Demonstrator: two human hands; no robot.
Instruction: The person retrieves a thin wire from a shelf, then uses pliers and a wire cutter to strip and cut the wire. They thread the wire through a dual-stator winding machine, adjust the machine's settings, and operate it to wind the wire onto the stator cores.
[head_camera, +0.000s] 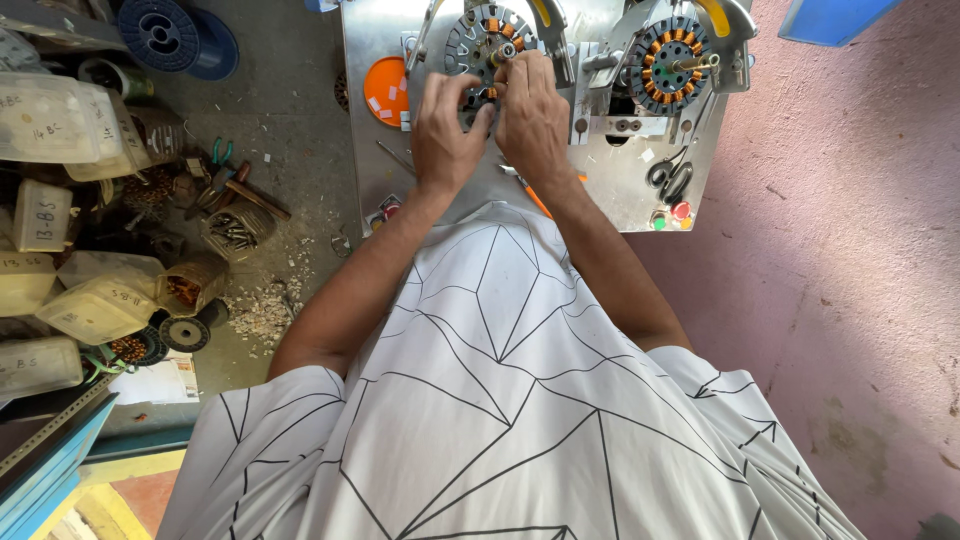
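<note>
A round stator with copper-wound poles (485, 38) sits on the left station of a metal winding machine (600, 190). My left hand (447, 125) rests on its lower edge, fingers curled against the core. Close beside it, my right hand (532, 108) pinches at the hub near the centre shaft. What the fingertips grip is hidden. A second stator with copper coils (668, 62) is mounted on the right station, untouched.
An orange disc (385, 90) lies on the machine's left part, scissors (668, 178) and coloured buttons (670, 214) on its right. Plastic containers (95, 305), blue spools (175, 35), tools and scraps crowd the floor at left. A pink wall (850, 250) stands right.
</note>
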